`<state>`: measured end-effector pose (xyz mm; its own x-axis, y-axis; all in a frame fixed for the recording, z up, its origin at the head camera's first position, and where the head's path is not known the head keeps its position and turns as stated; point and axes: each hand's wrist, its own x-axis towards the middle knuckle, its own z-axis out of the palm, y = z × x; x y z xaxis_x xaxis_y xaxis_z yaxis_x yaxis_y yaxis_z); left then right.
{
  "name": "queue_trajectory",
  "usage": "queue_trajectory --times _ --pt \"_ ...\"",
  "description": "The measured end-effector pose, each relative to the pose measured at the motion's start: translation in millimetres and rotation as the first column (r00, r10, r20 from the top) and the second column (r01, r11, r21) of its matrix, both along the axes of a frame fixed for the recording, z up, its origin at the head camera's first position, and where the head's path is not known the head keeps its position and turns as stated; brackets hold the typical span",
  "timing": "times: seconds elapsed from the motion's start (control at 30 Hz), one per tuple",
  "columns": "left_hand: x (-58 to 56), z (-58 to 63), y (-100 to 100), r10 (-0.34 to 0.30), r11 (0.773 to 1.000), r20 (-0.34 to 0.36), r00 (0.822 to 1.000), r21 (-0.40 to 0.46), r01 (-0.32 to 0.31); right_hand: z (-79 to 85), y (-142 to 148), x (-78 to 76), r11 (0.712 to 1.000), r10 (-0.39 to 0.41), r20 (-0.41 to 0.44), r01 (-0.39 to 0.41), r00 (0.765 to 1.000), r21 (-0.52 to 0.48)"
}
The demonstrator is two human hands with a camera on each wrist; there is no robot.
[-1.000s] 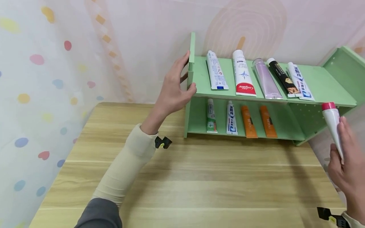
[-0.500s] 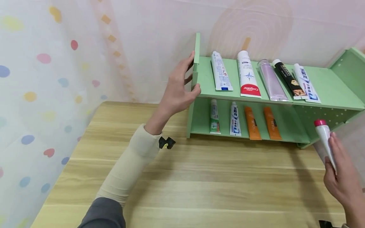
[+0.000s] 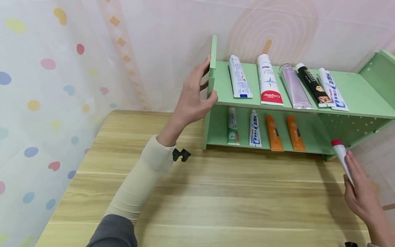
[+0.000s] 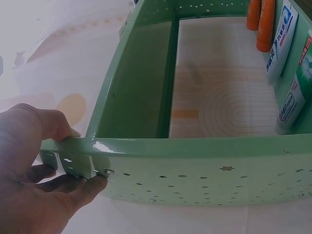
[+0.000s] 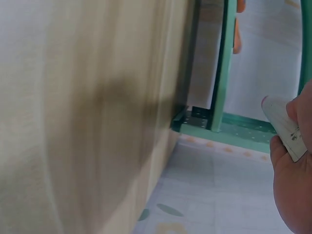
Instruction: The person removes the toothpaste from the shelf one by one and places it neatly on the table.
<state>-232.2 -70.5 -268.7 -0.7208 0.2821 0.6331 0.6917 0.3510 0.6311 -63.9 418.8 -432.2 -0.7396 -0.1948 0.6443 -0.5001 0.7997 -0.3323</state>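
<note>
My left hand grips the left side panel of a green two-tier shelf; in the left wrist view its thumb and fingers close around the panel's edge. At the lower right, my right hand holds a white tube with a red cap, cap end pointing up toward the lower tier's right end. On the upper tier lie several toothpaste tubes, among them a red-and-white Colgate tube, a lilac tube and a black tube. The lower tier bears a green-and-white tube, a blue-and-white tube and two orange tubes.
The shelf stands at the back of a wood-grain table. A patterned curtain hangs right behind it and along the left side. The table's right edge lies near my right hand.
My right hand has moved left and down with the white tube, closer to the lower tier's right end. The left hand keeps its grip on the panel. The head view has shifted slightly.
</note>
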Motion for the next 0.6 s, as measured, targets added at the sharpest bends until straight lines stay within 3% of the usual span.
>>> queue_trajectory --times 0.17,0.43,0.6 --pt "0.5 -0.6 2 -0.006 1.0 0.002 1.0 0.011 0.006 -6.5 4 6.6 1.0 -0.011 0.053 0.01 0.999 0.018" --pt "1.5 -2.0 4 -0.013 1.0 0.014 1.0 0.011 0.013 -21.4 14 17.0 0.999 0.031 0.023 -0.032 0.999 0.016" --pt "1.7 -1.3 2 0.003 1.0 0.021 1.0 0.004 -0.003 -28.7 15 17.7 0.999 0.039 0.072 -0.041 0.997 0.03"
